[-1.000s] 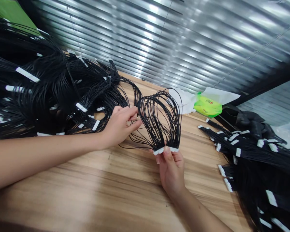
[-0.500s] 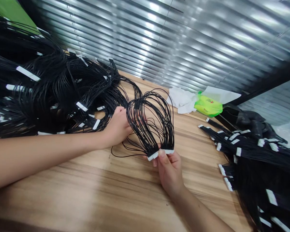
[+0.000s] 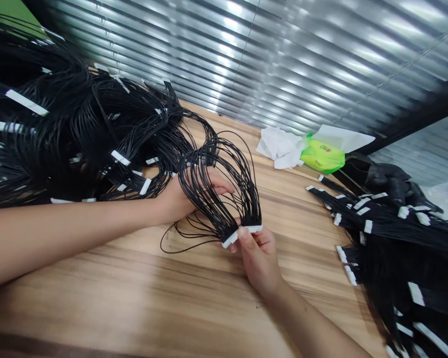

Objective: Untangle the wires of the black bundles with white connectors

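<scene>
2 white connectors [image 3: 230, 239] pinched tight in my R hand [image 3: 259, 258], well in from far edge of the surface [image 3: 194, 308], black wires [image 3: 253, 209] looping up. L hand [image 3: 175, 199] partly behind them, can't tell its grip. Stray wires could snag it; an uneven pinch might drop 1 connector.

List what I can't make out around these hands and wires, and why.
Head view:
Whether the left hand grips any wire: looped black wires cover much of it.
Some fingers of the right hand: partly hidden behind the white connectors.
Print on the yellow-green packet: too small to read.
Rest of the left wire pile: cut by the left edge.
Rest of the right wire pile: cut by the right and bottom edges.
</scene>
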### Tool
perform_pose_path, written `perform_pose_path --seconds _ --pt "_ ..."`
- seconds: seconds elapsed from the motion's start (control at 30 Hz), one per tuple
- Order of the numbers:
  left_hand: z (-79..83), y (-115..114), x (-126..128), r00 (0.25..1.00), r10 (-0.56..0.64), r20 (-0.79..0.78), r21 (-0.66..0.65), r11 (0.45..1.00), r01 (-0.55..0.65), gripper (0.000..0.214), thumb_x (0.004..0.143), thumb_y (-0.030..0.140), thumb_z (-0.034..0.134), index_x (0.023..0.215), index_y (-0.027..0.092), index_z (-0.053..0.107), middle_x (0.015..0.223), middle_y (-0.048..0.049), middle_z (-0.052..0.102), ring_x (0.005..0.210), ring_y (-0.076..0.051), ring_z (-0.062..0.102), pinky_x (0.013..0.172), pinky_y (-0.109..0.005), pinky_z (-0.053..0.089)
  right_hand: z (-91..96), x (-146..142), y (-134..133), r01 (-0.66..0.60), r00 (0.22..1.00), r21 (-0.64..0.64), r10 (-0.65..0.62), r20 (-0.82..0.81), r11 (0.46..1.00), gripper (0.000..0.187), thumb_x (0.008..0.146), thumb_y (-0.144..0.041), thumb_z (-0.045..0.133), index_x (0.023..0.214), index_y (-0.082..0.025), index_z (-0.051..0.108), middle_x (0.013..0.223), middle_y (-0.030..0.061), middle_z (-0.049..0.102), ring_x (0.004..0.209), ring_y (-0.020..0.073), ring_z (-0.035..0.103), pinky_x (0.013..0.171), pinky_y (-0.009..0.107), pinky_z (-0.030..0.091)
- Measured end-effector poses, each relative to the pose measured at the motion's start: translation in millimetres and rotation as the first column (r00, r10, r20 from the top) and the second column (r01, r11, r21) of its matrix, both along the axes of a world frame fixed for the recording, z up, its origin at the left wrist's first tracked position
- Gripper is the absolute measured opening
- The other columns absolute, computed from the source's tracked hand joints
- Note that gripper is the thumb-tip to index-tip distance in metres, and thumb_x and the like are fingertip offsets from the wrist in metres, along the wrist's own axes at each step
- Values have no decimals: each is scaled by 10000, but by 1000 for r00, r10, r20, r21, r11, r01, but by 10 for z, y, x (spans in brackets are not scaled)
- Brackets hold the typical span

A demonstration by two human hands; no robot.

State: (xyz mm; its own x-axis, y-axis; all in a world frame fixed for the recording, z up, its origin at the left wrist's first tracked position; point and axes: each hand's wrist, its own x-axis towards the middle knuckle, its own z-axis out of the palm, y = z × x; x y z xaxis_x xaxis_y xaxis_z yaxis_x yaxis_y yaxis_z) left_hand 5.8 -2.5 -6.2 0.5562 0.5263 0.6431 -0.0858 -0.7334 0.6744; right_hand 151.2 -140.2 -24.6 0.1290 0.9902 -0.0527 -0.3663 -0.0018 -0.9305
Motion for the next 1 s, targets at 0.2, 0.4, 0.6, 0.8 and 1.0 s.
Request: perform_pose_path --seconds 0.2,0.4,0.6,0.8,1.0 --pt "-3 9 28 983 36 -182 -157 985 -66 150 895 227 578 925 169 713 896 -18 736 828 -118 683 787 -211 544 39 -5 -2 -12 1000 -24 12 10 1000 277 770 -473 706 835 -204 704 535 -52 498 511 98 440 536 255 427" --pt "-11 29 12 983 -66 -170 79 994 80 123 905 171 564 903 173 687 915 -15 710 889 -85 658 860 -169 500 31 -11 1 -36 999 -22 36 24 999 252 777 -453 707 847 -211 716 553 -47 520 508 92 447 537 243 416" --pt "-32 2 53 993 -74 -96 90 992 83 107 896 136 568 847 163 659 846 -6 687 818 -67 646 798 -149 502 38 -18 8 -26 999 -7 27 46 1000 246 789 -444 697 842 -204 706 545 -47 523 510 93 462 540 243 418" --pt "-30 -13 54 996 -62 -72 -42 997 59 95 897 159 565 862 172 653 865 0 691 825 -78 640 790 -173 501 20 -8 26 26 996 -19 -24 89 999 257 788 -445 690 806 -189 681 546 -34 544 512 113 473 534 270 428" --pt "-10 -19 -14 974 -55 -221 -160 987 20 165 896 155 527 1017 171 639 998 -38 688 969 -141 638 913 -274 500 11 -10 59 165 983 -10 -164 84 986 223 775 -418 713 784 -198 680 585 -30 582 502 100 455 518 252 410"
